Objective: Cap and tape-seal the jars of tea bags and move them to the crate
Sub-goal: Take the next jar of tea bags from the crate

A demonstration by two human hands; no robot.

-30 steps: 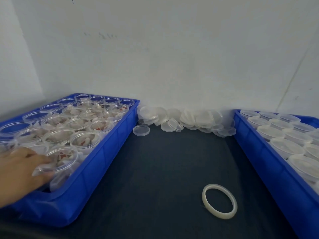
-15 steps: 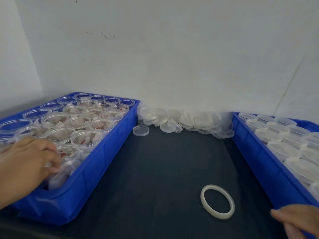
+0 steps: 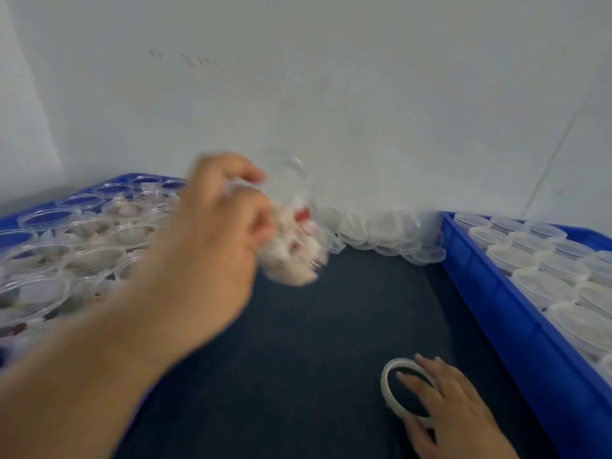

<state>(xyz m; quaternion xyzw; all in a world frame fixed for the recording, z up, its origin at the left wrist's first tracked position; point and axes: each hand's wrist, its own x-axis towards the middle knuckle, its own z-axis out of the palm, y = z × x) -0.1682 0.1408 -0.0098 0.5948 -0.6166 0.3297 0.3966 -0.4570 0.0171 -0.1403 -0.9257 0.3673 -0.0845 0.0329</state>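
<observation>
The left hand (image 3: 212, 260) curls its fingers round a clear jar (image 3: 294, 240) of tea bags, blurred and uncapped, and holds it in the air over the far part of the dark table (image 3: 314, 342), just right of the left blue crate (image 3: 126, 178) full of open jars (image 3: 82, 260). The right hand (image 3: 453, 412) rests at the near right with fairly straight fingers across the tape roll (image 3: 389, 389), one fingertip inside the ring. Loose lids (image 3: 381, 226) are heaped against the far wall, and capped jars (image 3: 536, 286) fill the right crate (image 3: 516, 329).
</observation>
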